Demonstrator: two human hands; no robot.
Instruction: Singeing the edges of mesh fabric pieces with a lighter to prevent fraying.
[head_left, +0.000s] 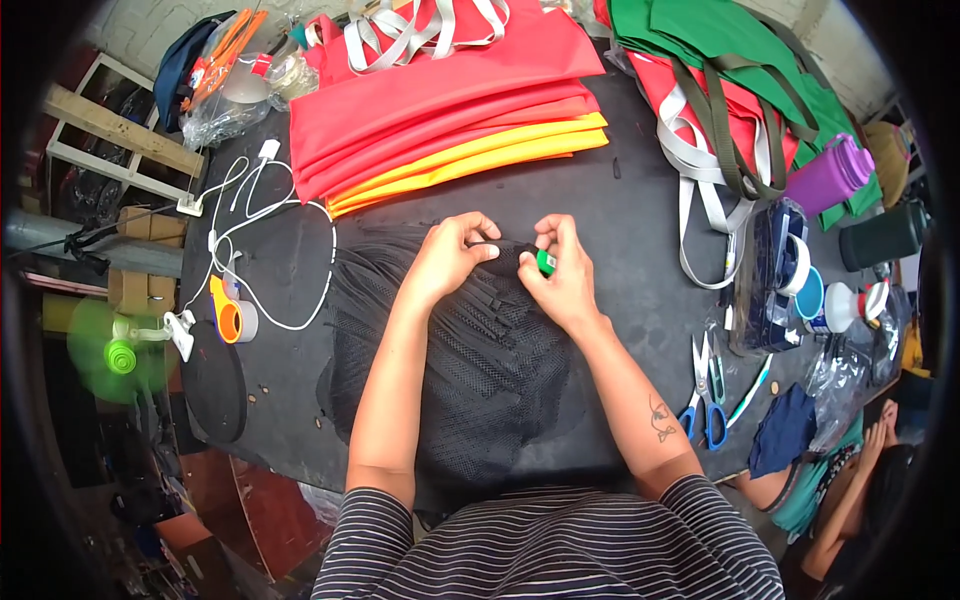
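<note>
Left hand [450, 255] pinches a black strap [500, 247] on the mesh pile [470, 360]; right hand [562, 280] grips a green lighter [546, 263]. Strap looks limp and light, best held near its end.

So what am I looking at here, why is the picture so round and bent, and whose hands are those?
No machine here: a person wears a wide fisheye camera on the head, looking down, which bends straight edges. The left hand and right hand are their own, working at a pile of black mesh pieces on a dark table. The left pinches a black strip; the right holds a small green object, too small to identify. Around lie folded red and yellow fabric, blue-handled scissors, white cables and a purple bottle.
</note>
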